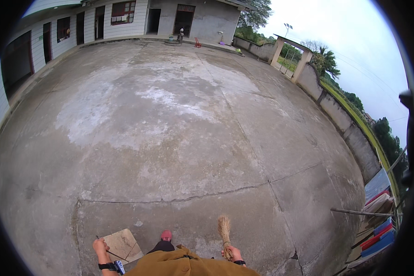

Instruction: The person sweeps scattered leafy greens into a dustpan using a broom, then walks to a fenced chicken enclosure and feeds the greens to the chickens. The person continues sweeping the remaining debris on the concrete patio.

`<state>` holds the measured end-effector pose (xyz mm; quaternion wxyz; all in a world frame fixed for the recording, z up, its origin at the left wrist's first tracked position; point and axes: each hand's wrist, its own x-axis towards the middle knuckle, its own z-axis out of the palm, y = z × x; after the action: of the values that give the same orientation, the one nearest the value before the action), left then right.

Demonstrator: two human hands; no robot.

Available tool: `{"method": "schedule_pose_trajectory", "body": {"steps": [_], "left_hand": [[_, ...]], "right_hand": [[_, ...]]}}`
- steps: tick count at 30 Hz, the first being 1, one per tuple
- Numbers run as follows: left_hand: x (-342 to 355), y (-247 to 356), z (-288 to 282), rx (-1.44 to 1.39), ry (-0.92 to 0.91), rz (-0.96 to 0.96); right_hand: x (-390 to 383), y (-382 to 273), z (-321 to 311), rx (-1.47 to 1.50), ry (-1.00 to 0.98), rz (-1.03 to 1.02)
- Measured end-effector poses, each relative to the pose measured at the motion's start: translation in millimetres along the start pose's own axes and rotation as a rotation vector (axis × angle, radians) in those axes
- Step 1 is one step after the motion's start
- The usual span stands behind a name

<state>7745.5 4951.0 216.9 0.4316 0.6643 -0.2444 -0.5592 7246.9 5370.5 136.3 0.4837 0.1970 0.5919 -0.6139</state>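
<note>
Right hand [233, 254] grip clamped on straw broom [224, 232], left hand [100, 248] seemingly gripping flat dustpan [122, 244]

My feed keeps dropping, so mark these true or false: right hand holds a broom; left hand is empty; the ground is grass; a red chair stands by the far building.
1. The right hand holds a straw broom. True.
2. The left hand is empty. False: it holds a flat dustpan.
3. The ground is grass. False: it is a cracked concrete yard.
4. A red chair stands by the far building. True.
</note>
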Motion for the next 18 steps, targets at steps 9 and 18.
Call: {"method": "schedule_pose_trajectory", "body": {"steps": [9, 18], "left_hand": [[175.1, 98.7, 408.4, 0.123, -0.117, -0.056], [253.9, 177.8, 775.2, 0.162, -0.074, 0.097]], "right_hand": [[99.6, -265.8, 138.6, 0.227, 0.054, -0.425], [394.1, -594.3, 222.3, 0.65, 0.031, -0.012]]}}
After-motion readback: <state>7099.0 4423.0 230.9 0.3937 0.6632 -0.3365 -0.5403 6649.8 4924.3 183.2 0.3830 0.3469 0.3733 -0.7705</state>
